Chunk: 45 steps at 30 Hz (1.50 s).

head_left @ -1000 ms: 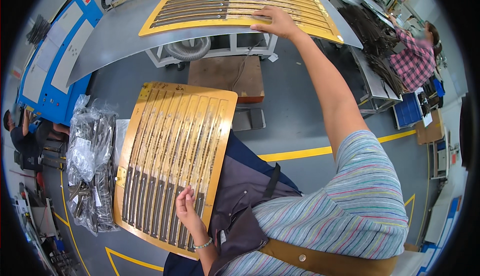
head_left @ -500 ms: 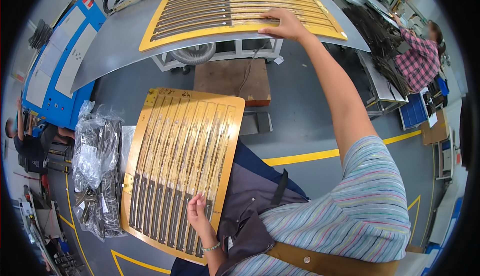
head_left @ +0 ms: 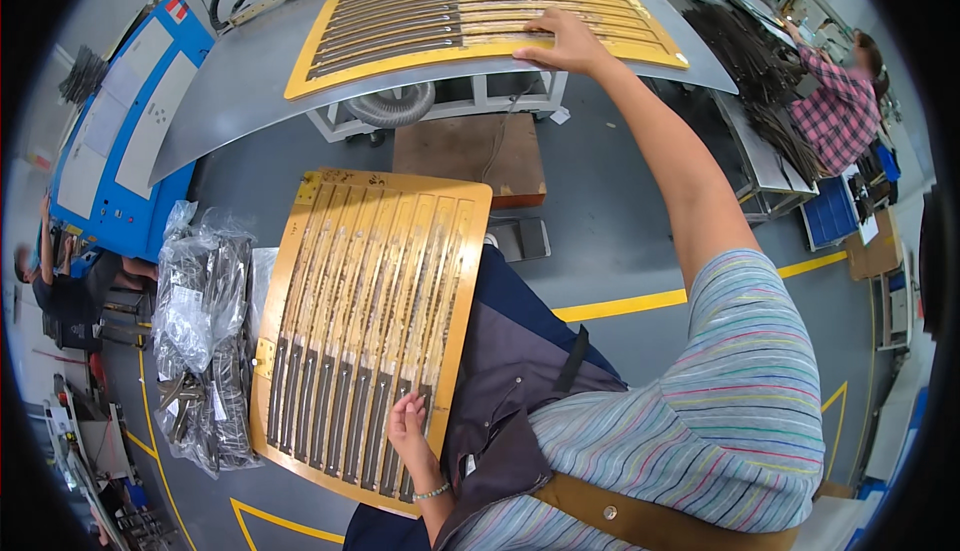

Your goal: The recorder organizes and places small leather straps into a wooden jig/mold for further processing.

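Note:
A yellow grooved board [head_left: 375,251] leans toward me at the lower left. Dark narrow strips [head_left: 330,411] fill the near ends of its grooves. My left hand [head_left: 408,433] is over its lower right part, fingers curled and tips together; whatever they pinch is too small to make out. On the metal table ahead lies a second grooved board [head_left: 560,51], with dark strips [head_left: 390,16] in its left half and mostly bare grooves on the right. My right hand [head_left: 568,43] reaches to its near rim, thumb and fingers spread, touching the board around the middle.
Clear plastic bags of dark strips [head_left: 200,341] lie left of the near board. A blue cabinet [head_left: 130,131] stands beyond them. Under the metal table [head_left: 235,101] are a hose [head_left: 395,106] and a brown box [head_left: 475,156]. Co-workers sit at far left and right [head_left: 835,101].
My left fingertips have shifted slightly on the near board. The right hand stays at the far board's rim, its fingers a little lower. The whole view has turned slightly.

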{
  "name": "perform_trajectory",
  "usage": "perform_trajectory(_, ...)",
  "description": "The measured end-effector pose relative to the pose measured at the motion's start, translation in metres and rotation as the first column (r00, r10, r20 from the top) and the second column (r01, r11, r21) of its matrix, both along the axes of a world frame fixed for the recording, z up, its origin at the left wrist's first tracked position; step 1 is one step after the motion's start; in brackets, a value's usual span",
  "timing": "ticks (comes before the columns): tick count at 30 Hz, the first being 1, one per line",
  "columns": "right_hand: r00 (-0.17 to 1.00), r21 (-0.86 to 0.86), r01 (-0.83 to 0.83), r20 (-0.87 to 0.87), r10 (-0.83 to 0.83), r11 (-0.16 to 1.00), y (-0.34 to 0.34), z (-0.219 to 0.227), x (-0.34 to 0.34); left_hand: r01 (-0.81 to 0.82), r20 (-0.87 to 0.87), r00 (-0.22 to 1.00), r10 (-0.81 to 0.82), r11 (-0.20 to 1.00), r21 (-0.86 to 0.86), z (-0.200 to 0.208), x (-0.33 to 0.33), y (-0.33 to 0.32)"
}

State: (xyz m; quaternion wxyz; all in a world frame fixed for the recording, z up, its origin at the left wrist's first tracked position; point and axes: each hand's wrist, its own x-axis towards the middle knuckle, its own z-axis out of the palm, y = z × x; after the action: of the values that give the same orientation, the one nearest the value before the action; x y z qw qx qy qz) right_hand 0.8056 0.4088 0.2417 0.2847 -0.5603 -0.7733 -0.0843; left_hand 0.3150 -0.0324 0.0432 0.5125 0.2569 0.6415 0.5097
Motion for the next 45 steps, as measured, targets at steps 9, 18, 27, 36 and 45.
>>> perform_trajectory(9,0.966,0.025,-0.016,0.258,0.009,1.000,0.023,0.021,0.028,-0.100,0.036,0.994,0.100,0.995,-0.008,-0.007,-0.007,-0.017)
perform_trajectory(18,0.922,0.106,0.056,0.376,-0.092,0.993,0.017,0.024,0.017,-0.104,-0.027,0.994,0.105,0.994,0.023,0.004,-0.005,-0.001)
perform_trajectory(27,0.942,0.158,-0.164,0.319,0.107,0.974,0.022,0.022,0.029,-0.044,-0.083,0.995,0.047,0.998,0.040,0.029,0.001,0.002)
perform_trajectory(36,0.942,0.115,-0.100,0.332,0.057,0.988,0.028,0.025,0.037,-0.035,-0.068,0.997,0.037,0.999,0.033,0.018,0.013,-0.014)
perform_trajectory(45,0.945,0.043,-0.066,0.323,0.049,0.997,0.038,0.012,0.043,-0.057,-0.073,0.996,0.058,0.998,0.022,0.008,0.014,-0.019)
